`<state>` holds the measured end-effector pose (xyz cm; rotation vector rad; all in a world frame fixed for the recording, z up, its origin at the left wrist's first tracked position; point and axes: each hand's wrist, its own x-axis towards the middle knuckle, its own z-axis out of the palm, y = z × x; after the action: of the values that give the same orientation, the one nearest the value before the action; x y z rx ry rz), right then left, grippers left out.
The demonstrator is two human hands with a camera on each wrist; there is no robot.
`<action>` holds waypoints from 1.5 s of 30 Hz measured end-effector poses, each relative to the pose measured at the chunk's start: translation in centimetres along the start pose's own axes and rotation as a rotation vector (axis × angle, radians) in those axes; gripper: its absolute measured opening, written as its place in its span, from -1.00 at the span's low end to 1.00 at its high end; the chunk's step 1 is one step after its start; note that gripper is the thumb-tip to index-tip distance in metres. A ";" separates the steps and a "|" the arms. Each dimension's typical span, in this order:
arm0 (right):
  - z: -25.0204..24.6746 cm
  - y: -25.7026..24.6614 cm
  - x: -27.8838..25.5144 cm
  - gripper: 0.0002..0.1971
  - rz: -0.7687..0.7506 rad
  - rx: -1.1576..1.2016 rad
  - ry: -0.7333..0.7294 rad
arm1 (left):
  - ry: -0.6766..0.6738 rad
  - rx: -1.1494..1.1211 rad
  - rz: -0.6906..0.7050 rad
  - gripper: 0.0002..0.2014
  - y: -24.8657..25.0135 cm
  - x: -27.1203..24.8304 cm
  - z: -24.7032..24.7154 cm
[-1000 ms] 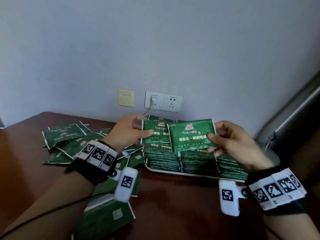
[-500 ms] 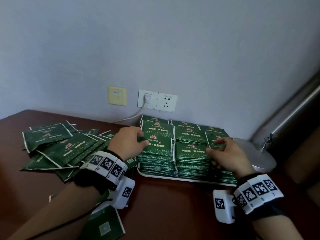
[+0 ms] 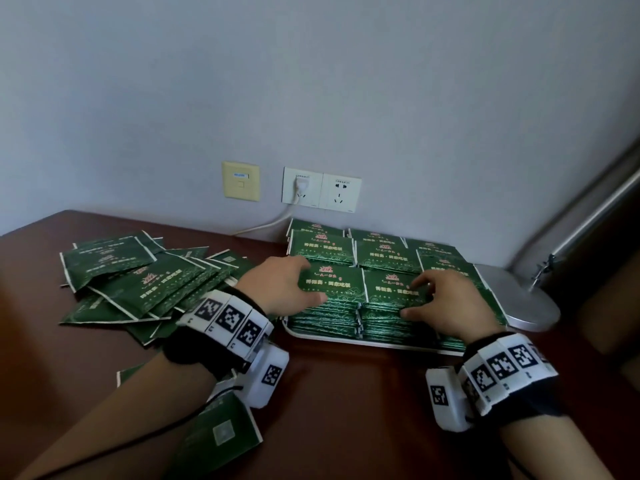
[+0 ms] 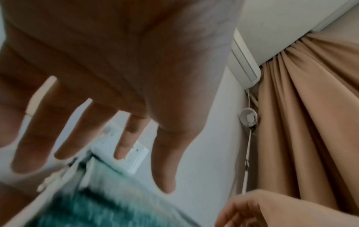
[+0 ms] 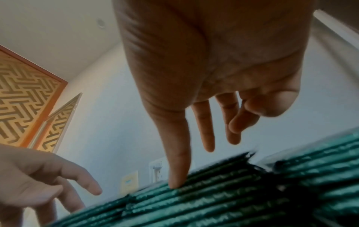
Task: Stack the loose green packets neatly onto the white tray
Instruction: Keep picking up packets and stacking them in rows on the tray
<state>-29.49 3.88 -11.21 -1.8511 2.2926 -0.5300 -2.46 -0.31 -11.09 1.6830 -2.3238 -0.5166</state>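
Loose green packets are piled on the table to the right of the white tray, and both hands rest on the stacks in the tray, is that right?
Not quite. The head view shows the loose green packets lying left of the white tray, not right. The left hand and right hand do rest on the stacks.

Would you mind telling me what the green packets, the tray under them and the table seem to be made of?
Green packets: probably glossy foil or plastic film, given the sheen on their stacked edges. White tray: looks like smooth plastic, though only its rim shows. Table: dark reddish-brown, apparently polished wood or veneer with soft reflections.
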 end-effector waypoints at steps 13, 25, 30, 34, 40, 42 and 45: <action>3.4 -11.4 -8.1 -0.59 -0.605 0.018 -0.441 | -0.220 0.336 -0.262 -0.55 -11.1 -4.9 -6.2; 7.3 -17.2 -11.6 -0.28 -0.900 -0.327 -0.692 | -0.083 0.212 -0.273 -0.37 -15.1 -4.0 -4.7; 8.1 -18.0 -12.4 -0.42 -0.906 -0.432 -0.571 | -0.039 0.137 -0.266 -0.34 -16.1 -3.9 -4.9; 8.0 -17.9 -13.1 -0.58 -0.979 -0.468 -0.494 | 0.014 0.116 -0.284 -0.39 -16.1 -3.9 -5.0; 7.4 -18.4 -14.5 -0.64 -1.091 -0.548 -0.399 | 0.039 0.095 -0.277 -0.40 -16.3 -4.0 -5.0; 7.4 -18.5 -14.5 -0.71 -1.095 -0.592 -0.369 | 0.049 0.055 -0.280 -0.44 -16.7 -4.1 -5.0; 8.0 -18.6 -14.8 -0.80 -1.067 -0.682 -0.451 | 0.055 0.063 -0.292 -0.51 -17.1 -3.8 -5.1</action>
<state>-6.46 13.51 -13.46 -3.0160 1.0920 0.6411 15.59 -2.24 -13.35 2.0535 -2.0874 -0.4460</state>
